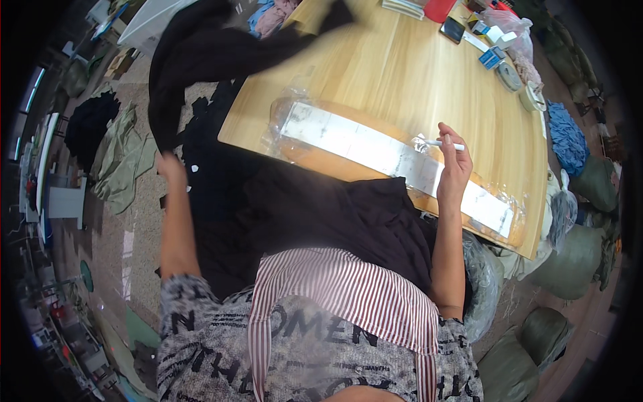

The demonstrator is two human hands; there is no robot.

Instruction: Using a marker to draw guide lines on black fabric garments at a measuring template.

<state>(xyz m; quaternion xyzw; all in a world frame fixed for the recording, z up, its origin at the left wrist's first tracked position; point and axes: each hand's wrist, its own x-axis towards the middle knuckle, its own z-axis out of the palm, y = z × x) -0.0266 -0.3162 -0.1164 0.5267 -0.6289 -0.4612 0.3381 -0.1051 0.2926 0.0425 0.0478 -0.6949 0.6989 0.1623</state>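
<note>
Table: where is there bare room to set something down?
The widest bare patch on the table lies between the white strip and the phone. A smaller one lies between the right hand and the right edge. The far right is crowded with boxes and a bag; dark cloth crowds the near edge.

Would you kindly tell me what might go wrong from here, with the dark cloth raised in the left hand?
The raised dark cloth, blurred and apparently moving, might slip from the left hand, as most of it hangs loose.
The white pen in the right hand might mark fabric if uncapped; I can't tell whether it is.
The dark fabric heap between the person and the table might snag or slide down.
</note>
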